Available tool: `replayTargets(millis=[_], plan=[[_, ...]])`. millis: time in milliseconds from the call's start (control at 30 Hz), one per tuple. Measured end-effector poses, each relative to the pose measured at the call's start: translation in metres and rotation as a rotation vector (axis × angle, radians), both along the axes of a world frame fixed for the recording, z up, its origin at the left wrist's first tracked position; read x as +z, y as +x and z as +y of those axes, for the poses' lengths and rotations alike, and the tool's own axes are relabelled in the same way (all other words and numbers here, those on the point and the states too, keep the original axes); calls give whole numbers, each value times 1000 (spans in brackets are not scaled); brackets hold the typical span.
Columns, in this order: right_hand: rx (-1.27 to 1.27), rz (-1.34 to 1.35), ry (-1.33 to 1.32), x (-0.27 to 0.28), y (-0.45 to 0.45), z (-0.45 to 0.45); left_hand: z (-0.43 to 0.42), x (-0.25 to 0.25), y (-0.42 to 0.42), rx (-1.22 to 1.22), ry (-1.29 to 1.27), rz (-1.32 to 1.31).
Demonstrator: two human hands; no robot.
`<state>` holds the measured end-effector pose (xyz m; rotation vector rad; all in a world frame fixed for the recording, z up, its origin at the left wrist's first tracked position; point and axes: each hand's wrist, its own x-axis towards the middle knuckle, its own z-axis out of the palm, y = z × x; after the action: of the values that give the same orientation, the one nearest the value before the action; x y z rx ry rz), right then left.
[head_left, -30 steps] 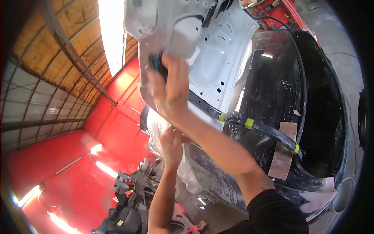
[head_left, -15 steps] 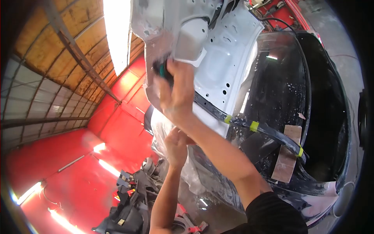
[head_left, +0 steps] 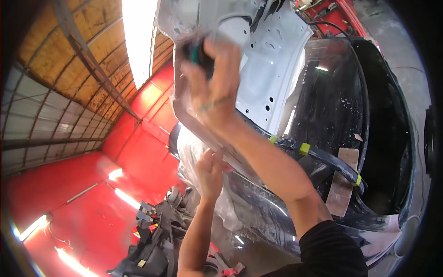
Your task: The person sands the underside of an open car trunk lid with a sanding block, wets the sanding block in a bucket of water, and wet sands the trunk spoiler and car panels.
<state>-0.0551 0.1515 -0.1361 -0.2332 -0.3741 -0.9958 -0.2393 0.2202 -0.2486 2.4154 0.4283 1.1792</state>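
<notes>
My right hand (head_left: 219,83) is up on the grey primed car panel (head_left: 182,99), blurred by motion. Its fingers are around a dark sanding block (head_left: 203,55) with a green strip, which lies against the panel's dull, dusty face. Lower down, my left hand (head_left: 211,170) is closed at the panel's bottom edge, with the fingers curled and partly hidden. Behind the right hand, the panel's pale inner side (head_left: 263,78) shows several round holes.
A black car body part (head_left: 323,92) lies to the right, with a dark trim strip (head_left: 323,159) held by yellow-green tape and a flat wooden board (head_left: 342,194). Clear plastic sheeting (head_left: 191,152) hangs below the panel. Black parts (head_left: 154,249) are piled at lower left.
My right hand has moved upward along the panel with the sanding block. My left hand has stayed at the lower edge. The panel appears slightly shifted.
</notes>
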Motion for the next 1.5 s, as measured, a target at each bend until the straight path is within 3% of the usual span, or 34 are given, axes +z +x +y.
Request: replayTargets(millis=[200, 300, 333, 433, 567, 633, 700, 867, 967, 1000, 1100, 1233, 1367, 1400, 1500], plan=[[145, -27, -13, -21, -44, 26, 2, -1, 3, -5, -14, -26], [-162, -33, -97, -15, -20, 8, 1, 1, 1, -9, -47, -12], [-39, -9, -38, -1, -6, 13, 1, 0, 0, -4, -62, -10], [-161, 34, -53, 1, -7, 12, 2, -2, -1, -11, -53, -21], [142, -51, -79, -35, -50, 49, 10, -4, 0, -34, 25, -60], [16, -16, -94, -20, -32, 3, -2, 2, 3, -17, 5, -43], [145, 26, -64, -1, -11, -4, -5, 4, 5, 32, -16, -3], [164, -53, -146, -49, -59, 57, 11, -5, 1, -43, 27, -69], [153, -39, -177, -31, -42, 22, 3, -4, 1, -39, -69, -64], [-17, -21, -91, -20, -27, 11, -2, 0, 2, -7, -73, -28], [223, 24, -106, -16, -27, 14, -2, 1, -1, 15, -72, -24], [180, -82, -118, -40, -49, 34, 6, -2, 0, -46, -54, -83], [-1, -3, -70, -8, -11, -4, 5, -2, 2, -7, -74, -51], [138, 35, -43, -1, -12, 2, 7, -2, 2, -8, -81, -49], [112, 21, -68, -23, -42, 29, 11, -3, 0, -18, -6, -72]])
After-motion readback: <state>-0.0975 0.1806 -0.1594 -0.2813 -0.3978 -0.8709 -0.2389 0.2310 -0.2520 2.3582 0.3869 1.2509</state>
